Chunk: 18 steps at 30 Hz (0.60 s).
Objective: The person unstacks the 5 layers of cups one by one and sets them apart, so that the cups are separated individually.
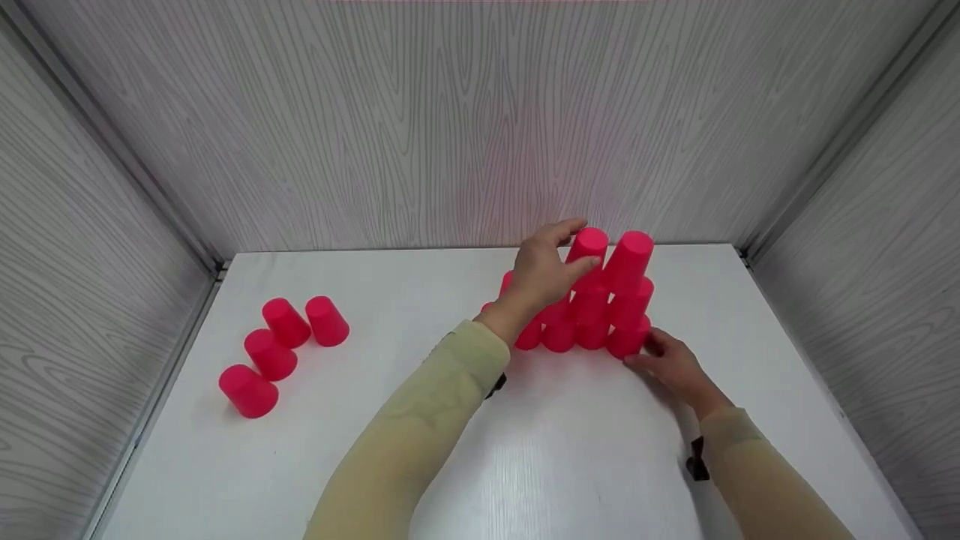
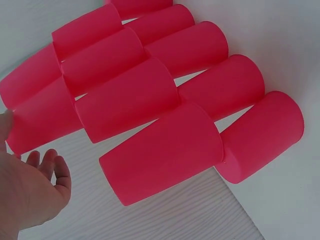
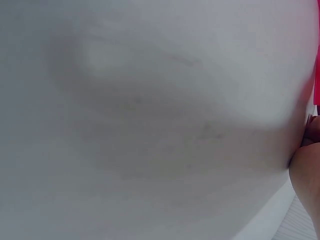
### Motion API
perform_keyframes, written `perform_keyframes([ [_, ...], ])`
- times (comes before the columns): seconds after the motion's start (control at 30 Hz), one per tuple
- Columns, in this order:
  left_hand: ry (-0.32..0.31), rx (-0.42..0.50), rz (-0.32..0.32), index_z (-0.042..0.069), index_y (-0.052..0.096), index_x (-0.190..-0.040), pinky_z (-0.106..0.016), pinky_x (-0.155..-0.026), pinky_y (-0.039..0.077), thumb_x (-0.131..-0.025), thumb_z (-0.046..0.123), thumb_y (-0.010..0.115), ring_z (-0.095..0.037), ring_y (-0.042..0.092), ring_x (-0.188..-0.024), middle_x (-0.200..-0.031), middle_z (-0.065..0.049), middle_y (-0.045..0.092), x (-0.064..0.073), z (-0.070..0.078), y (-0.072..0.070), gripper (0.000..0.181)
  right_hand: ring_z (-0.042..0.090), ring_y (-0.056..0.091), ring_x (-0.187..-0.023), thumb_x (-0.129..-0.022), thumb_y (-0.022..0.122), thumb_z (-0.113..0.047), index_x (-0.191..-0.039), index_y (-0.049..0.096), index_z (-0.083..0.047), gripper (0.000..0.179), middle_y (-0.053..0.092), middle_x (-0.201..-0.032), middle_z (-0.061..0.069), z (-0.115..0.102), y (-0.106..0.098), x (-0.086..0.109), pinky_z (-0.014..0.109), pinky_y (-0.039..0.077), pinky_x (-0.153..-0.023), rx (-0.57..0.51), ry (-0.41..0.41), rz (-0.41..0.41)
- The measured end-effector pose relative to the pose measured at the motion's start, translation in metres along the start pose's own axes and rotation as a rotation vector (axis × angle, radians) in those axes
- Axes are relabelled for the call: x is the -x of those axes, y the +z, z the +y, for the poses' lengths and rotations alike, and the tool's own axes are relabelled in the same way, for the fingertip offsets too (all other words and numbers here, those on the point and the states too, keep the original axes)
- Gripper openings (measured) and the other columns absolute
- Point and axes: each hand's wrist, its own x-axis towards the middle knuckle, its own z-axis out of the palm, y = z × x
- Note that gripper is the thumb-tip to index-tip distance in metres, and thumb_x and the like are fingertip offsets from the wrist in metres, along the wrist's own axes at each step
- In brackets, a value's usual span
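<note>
Pinkish-red smooth tapered cup (image 1: 591,244), top row of tiered cup stack (image 1: 592,309), gripped by left hand (image 1: 541,271); right hand (image 1: 675,369) curled round bottom corner cup (image 1: 625,341), stack's right end. Four loose cups (image 1: 270,355) left of stack; white tabletop (image 1: 570,457) under, grey wood-grain panel (image 1: 420,135) behind.

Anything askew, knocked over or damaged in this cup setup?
Nothing stands out. The stacked cups sit mouth-down in tiers, none toppled, and the four loose cups at left also stand mouth-down. No dents or spills visible, though the left hand hides part of the stack in the head view.
</note>
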Motion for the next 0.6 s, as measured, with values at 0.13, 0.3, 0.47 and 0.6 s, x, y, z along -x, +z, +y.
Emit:
perform_keyframes([
  [0.13, -0.013, 0.007, -0.005, 0.018, 0.059, -0.152, -0.02, -0.097, 0.054, -0.097, 0.021, 0.081, -0.018, 0.06, -0.13, -0.143, -0.001, 0.063, 0.001, 0.0, 0.0, 0.059, 0.039, 0.04, -0.148, -0.09, 0.087, -0.041, -0.162, 0.039, -0.017, 0.09, 0.046, -0.159, 0.012, 0.0, 0.001, 0.0, 0.054, 0.044, -0.117, 0.01, -0.005, 0.001],
  [0.3, 0.022, 0.029, 0.013, 0.015, 0.06, -0.15, -0.019, -0.093, 0.056, -0.096, 0.019, 0.081, -0.015, 0.062, -0.124, -0.14, -0.002, 0.064, 0.006, 0.0, -0.005, 0.058, 0.039, 0.04, -0.148, -0.091, 0.085, -0.041, -0.162, 0.039, -0.015, 0.089, 0.046, -0.16, 0.013, 0.0, 0.003, -0.002, 0.053, 0.045, -0.116, 0.027, -0.008, 0.006],
  [0.47, 0.066, 0.037, 0.053, 0.014, 0.06, -0.15, -0.019, -0.098, 0.054, -0.096, 0.02, 0.082, -0.013, 0.062, -0.123, -0.138, -0.001, 0.065, 0.017, -0.002, -0.019, 0.059, 0.04, 0.04, -0.147, -0.089, 0.087, -0.041, -0.161, 0.039, -0.016, 0.09, 0.045, -0.159, 0.014, 0.0, 0.003, -0.002, 0.054, 0.045, -0.115, 0.031, 0.001, 0.009],
  [0.6, 0.097, 0.044, 0.097, 0.014, 0.06, -0.149, -0.023, -0.099, 0.053, -0.096, 0.022, 0.082, -0.011, 0.062, -0.123, -0.138, 0.0, 0.065, 0.03, -0.009, -0.038, 0.058, 0.041, 0.038, -0.148, -0.089, 0.087, -0.043, -0.163, 0.037, -0.016, 0.093, 0.043, -0.16, 0.014, 0.001, 0.002, 0.0, 0.056, 0.044, -0.116, 0.041, 0.013, 0.013],
])
